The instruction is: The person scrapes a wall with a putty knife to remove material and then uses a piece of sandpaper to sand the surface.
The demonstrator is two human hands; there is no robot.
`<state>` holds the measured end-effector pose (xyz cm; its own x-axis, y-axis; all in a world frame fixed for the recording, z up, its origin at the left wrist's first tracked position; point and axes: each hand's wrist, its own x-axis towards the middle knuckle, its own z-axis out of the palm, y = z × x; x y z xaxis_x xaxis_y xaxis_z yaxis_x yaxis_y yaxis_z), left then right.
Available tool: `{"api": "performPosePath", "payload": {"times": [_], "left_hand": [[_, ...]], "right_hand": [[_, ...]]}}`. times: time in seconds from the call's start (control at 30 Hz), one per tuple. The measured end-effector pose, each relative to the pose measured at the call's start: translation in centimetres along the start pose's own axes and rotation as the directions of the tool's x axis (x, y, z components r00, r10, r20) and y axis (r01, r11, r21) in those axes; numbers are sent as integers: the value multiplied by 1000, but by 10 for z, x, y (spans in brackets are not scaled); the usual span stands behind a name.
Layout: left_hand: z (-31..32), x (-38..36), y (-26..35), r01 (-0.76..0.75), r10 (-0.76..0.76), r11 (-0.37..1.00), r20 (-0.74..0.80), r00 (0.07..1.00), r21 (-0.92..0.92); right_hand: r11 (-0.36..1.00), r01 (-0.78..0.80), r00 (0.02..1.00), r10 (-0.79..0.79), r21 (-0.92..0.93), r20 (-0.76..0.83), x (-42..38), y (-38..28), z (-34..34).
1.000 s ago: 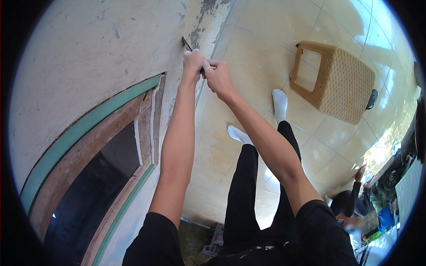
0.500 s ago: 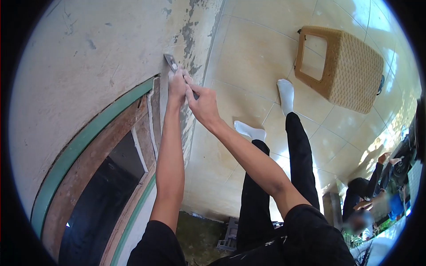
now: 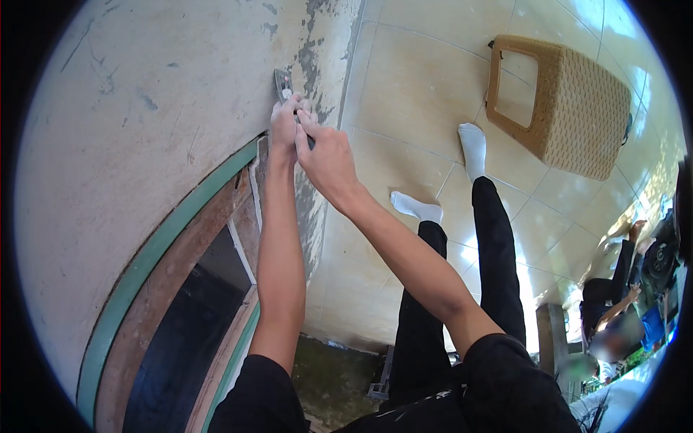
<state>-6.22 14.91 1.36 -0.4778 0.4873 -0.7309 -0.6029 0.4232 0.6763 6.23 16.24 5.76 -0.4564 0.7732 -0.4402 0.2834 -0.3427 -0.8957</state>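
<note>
A metal scraper [image 3: 282,85] lies flat against a cream plastered wall [image 3: 144,108], its blade smeared with white filler. My left hand [image 3: 284,126] grips the scraper's handle just below the blade. My right hand [image 3: 327,160] is closed around the same handle right beside it, fingers touching the left hand. Both arms reach up from the bottom of the view. The blade sits above the corner of a green and brown window frame [image 3: 180,216].
A woven tan stool [image 3: 570,101] lies on the tiled floor [image 3: 411,86] beyond my white-socked feet [image 3: 473,144]. The wall's lower edge is flaked and dark [image 3: 314,50]. Another person [image 3: 613,317] crouches at the far right among clutter.
Both hands and the scraper moved left from the flaked wall edge onto the plaster near the window frame corner, then slid slightly up. The view has shifted.
</note>
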Motion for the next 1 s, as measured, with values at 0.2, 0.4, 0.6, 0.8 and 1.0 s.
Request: {"api": "performPosePath", "payload": {"times": [0.2,0.4,0.6,0.8,1.0], "left_hand": [[8,-21,-7,55,-36,985,119,992,-165],[22,0,-7,-29,25,998,-101,995,-47],[35,13,-4,-43,49,996,-83,995,76],[36,-16,10,-39,62,994,-239,969,100],[50,13,19,-59,80,975,-87,993,215]], "right_hand": [[995,-7,998,12,-96,56,-6,-18,-21],[1000,15,1000,-15,-19,26,13,-2,-22],[991,37,999,-32,127,-39,28,1,-27],[997,-43,988,32,69,148,16,-15,-32],[992,-92,990,82,85,118,39,-19,-38]]}}
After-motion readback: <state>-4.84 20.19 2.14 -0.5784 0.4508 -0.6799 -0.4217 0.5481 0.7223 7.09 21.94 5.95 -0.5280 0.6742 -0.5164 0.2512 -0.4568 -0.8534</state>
